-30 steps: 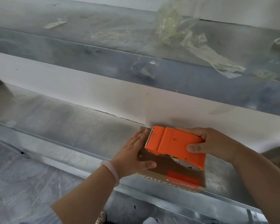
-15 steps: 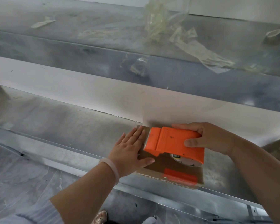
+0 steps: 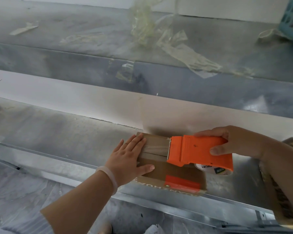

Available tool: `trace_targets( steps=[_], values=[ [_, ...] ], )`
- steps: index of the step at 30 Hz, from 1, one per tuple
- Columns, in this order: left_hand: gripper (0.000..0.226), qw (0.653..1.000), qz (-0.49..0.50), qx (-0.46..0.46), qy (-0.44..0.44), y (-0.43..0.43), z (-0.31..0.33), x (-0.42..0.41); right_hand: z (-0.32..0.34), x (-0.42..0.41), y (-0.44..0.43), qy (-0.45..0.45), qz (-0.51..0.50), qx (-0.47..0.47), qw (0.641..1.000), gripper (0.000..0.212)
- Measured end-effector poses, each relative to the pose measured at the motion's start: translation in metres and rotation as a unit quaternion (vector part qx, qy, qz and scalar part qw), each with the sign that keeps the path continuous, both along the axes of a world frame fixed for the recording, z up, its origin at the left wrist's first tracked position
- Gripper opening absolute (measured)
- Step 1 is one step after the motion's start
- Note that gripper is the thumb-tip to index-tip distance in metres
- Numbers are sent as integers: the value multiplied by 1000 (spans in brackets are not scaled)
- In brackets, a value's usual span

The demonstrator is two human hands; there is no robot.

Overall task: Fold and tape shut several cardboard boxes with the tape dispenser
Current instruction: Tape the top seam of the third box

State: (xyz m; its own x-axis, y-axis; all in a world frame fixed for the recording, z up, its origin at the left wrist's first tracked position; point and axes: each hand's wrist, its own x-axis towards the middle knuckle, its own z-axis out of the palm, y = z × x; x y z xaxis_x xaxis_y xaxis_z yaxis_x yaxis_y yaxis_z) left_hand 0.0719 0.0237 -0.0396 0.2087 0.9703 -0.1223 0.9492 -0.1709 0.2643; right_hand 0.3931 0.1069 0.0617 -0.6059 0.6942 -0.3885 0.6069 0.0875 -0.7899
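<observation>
The box [image 3: 159, 172] sits at the front edge of the bench [image 3: 57, 132]. The left grip [image 3: 128, 156] lies flat, fingers straight, pressing down the left end of the box top. The right grip [image 3: 235, 142] is closed round the tape dispenser [image 3: 200, 152], which rests on the box top. A tape strip [image 3: 156, 149] spans the flap seam between them.

Step in hand: taping the seam, judged partly done. The next move calls for a steady pull rightward past the box edge, then a cut.

Tape scraps [image 3: 193, 59] lie on the shelf behind.
</observation>
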Motion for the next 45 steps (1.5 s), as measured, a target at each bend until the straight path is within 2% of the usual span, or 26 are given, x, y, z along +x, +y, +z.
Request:
trace_targets(
  steps=[3, 6, 8, 12, 18, 22, 27, 31, 36, 45],
  values=[
    [118, 999, -15, 10, 37, 4, 6, 2, 0, -2, -2, -10, -3, 9, 1000, 59],
    [100, 995, -43, 3, 85, 16, 20, 8, -1, -5, -2, -22, -10, 15, 1000, 52],
    [92, 997, -61, -16, 52, 23, 24, 16, 0, -8, -2, -30, -7, 20, 999, 49],
    [104, 998, -56, -19, -24, 22, 10, 27, -1, -11, -2, -36, -9, 25, 999, 48],
    [104, 997, -34, 0, -64, 23, 3, 23, 0, -3, -1, -61, 1, 22, 998, 53],
    [107, 996, -31, -5, -81, 22, 7, 23, 4, 9, -2, -92, 15, 13, 996, 57],
    [104, 995, -33, -8, -94, 22, 8, 23, 12, 36, -8, -109, -16, -3, 994, 62],
    [104, 995, -33, -8, -91, 22, 6, 22, 16, 46, -11, -103, -35, -1, 994, 62],
    [109, 995, -34, -6, -94, 23, 7, 23, 25, 63, -18, -141, -64, 2, 988, 55],
    [110, 995, -36, -8, -90, 23, 5, 22, 15, 62, -34, -167, -59, 11, 984, 57]
  ],
)
